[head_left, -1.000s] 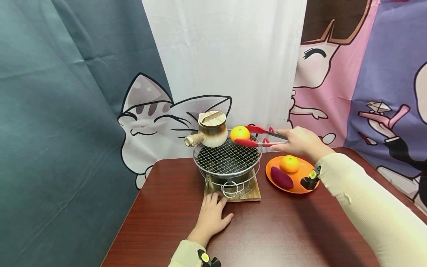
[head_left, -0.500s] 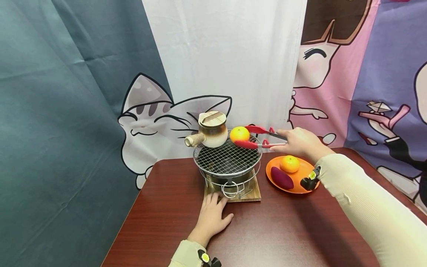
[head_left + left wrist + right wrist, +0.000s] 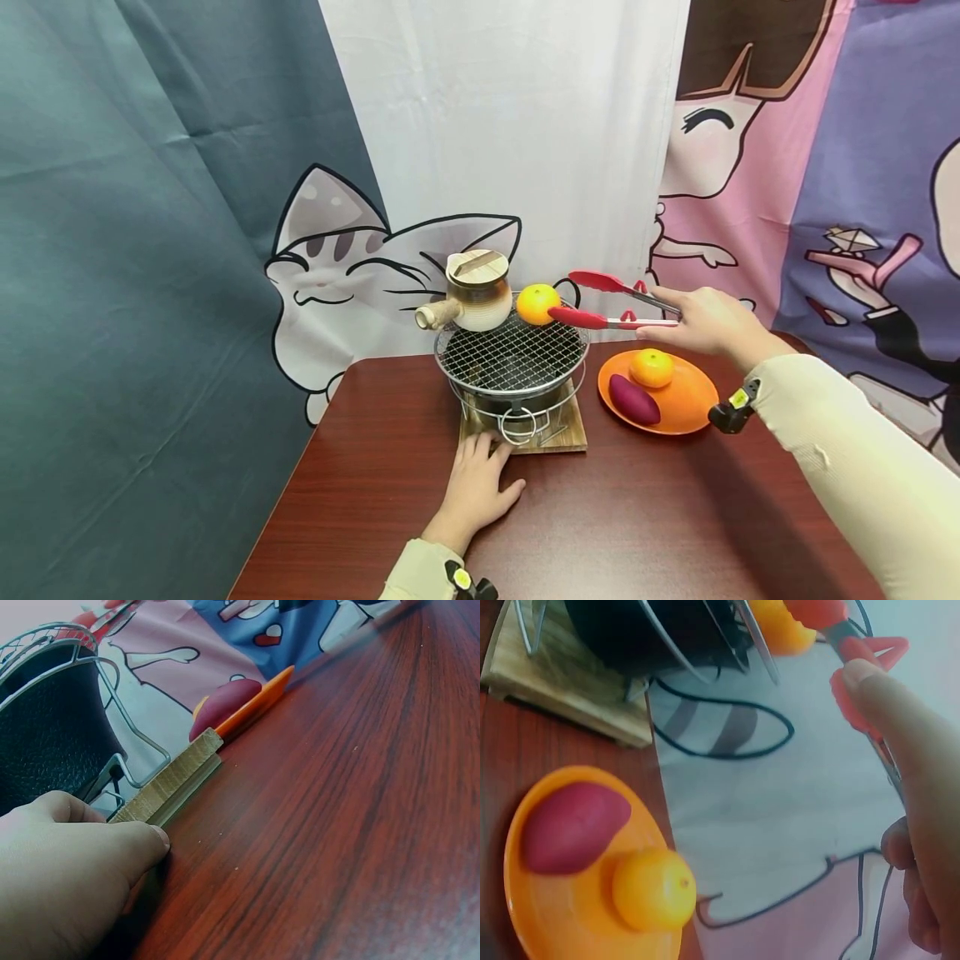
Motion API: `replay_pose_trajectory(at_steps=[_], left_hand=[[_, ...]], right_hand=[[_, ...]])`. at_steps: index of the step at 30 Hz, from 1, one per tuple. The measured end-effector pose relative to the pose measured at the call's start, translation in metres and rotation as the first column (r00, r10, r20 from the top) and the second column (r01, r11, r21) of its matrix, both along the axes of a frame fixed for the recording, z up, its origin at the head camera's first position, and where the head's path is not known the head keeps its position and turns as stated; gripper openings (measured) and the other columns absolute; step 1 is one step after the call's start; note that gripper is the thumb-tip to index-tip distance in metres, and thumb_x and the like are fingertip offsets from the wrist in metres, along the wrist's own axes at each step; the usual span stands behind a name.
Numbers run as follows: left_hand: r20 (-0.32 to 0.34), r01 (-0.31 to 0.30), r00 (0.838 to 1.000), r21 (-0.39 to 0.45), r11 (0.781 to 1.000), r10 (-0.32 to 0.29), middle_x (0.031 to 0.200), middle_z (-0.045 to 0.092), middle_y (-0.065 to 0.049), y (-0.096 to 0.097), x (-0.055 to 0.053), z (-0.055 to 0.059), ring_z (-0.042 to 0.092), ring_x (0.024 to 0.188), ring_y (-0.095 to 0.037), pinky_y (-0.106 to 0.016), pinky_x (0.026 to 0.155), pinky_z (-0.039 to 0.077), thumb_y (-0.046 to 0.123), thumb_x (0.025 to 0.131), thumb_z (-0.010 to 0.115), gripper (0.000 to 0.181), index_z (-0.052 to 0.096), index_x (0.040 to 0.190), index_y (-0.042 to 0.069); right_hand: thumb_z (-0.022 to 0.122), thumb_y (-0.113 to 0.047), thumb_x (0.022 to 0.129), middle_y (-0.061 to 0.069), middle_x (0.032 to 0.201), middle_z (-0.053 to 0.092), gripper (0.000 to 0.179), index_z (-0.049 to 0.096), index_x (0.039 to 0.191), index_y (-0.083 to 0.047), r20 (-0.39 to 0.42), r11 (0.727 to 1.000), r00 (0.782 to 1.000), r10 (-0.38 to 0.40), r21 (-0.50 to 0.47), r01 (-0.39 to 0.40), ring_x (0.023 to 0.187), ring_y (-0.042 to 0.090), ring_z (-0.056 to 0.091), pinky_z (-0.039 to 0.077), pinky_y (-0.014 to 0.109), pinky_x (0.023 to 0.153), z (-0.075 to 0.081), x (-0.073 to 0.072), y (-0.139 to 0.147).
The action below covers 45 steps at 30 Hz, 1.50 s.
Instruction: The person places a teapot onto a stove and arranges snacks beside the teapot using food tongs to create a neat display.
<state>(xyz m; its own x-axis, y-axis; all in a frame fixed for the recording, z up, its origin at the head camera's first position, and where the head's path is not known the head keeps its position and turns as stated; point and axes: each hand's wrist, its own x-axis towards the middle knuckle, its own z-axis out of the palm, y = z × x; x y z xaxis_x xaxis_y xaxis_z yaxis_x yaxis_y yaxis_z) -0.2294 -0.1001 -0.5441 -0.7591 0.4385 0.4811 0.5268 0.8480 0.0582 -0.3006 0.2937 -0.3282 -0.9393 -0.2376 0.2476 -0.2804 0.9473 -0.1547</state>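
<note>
My right hand (image 3: 708, 321) holds red-tipped tongs (image 3: 588, 318) above the right side of the grill. Their jaws stand apart, to the right of a mandarin (image 3: 537, 305) that sits on the wire rack (image 3: 517, 367). The lower tip overlaps the fruit's right edge in the head view. Left of that mandarin, a small clay pot (image 3: 480, 300) with a wooden lid and wrapped side handle sits on the rack. My left hand (image 3: 474, 492) rests with fingers extended at the front edge of the wooden board (image 3: 566, 433) under the grill, thumb spread away; the left wrist view shows thumb and finger at that edge.
Right of the grill, an orange plate (image 3: 693, 392) bears a second mandarin (image 3: 651, 367) and a purple sweet potato (image 3: 633, 400). A wire ring handle (image 3: 517, 427) hangs at the grill's front. Behind the reddish-brown table (image 3: 360, 500) hangs a printed cloth (image 3: 540, 125).
The tongs, earlier around the mandarin, have opened wider and moved right with my right hand, leaving the fruit on the rack. My left hand has stayed in place.
</note>
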Motion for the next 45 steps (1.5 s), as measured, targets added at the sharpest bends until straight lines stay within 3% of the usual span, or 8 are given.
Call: replay_pose_trajectory(at_steps=[6,17,26,33,45], left_hand=[[0.004,0.002,1.0,0.001,1.0,-0.002,0.128,0.052,-0.005,0.0,0.0,0.001,0.047,0.117,-0.028,-0.049,0.106,0.037,0.051,0.081,0.074,0.055,0.064,0.128,0.025],[0.002,0.006,1.0,0.006,1.0,-0.006,0.128,0.051,-0.005,-0.001,0.001,0.0,0.046,0.117,-0.027,-0.049,0.106,0.037,0.05,0.081,0.073,0.054,0.065,0.128,0.025],[-0.001,0.007,1.0,0.003,1.0,-0.007,0.128,0.051,-0.005,0.0,0.0,-0.001,0.046,0.117,-0.028,-0.049,0.106,0.037,0.05,0.081,0.073,0.054,0.064,0.128,0.025],[-0.009,0.01,1.0,0.008,1.0,-0.01,0.128,0.051,-0.005,0.0,0.001,-0.001,0.046,0.117,-0.028,-0.049,0.105,0.037,0.05,0.081,0.074,0.054,0.064,0.128,0.025],[0.003,0.002,1.0,0.001,1.0,-0.002,0.129,0.051,-0.005,0.0,0.0,-0.002,0.046,0.118,-0.027,-0.049,0.106,0.037,0.051,0.081,0.073,0.055,0.064,0.129,0.025]], right_hand=[[0.059,-0.078,0.082,0.028,0.125,0.064,0.096,0.049,0.149,-0.01,-0.012,1.0,1.0,-0.003,-0.025,0.003,0.105,0.045,0.064,0.049,0.064,0.086,-0.009,0.007,0.029],[0.059,-0.078,0.082,0.032,0.121,0.064,0.095,0.051,0.146,-0.009,0.036,0.996,0.996,-0.085,-0.012,0.086,0.101,0.047,0.064,0.05,0.065,0.08,-0.034,0.019,0.073],[0.055,-0.078,0.084,0.037,0.128,0.057,0.099,0.047,0.148,-0.003,0.103,0.993,0.988,-0.119,-0.015,0.121,0.105,0.053,0.06,0.047,0.07,0.08,-0.063,0.026,0.099],[0.052,-0.079,0.085,0.034,0.134,0.055,0.099,0.048,0.146,0.0,0.115,0.991,0.985,-0.128,-0.018,0.131,0.113,0.054,0.056,0.045,0.072,0.085,-0.088,0.031,0.109],[0.048,-0.081,0.085,0.038,0.13,0.055,0.101,0.047,0.146,0.0,0.178,0.986,0.97,-0.164,-0.013,0.169,0.106,0.056,0.059,0.05,0.068,0.071,-0.127,0.033,0.107]])
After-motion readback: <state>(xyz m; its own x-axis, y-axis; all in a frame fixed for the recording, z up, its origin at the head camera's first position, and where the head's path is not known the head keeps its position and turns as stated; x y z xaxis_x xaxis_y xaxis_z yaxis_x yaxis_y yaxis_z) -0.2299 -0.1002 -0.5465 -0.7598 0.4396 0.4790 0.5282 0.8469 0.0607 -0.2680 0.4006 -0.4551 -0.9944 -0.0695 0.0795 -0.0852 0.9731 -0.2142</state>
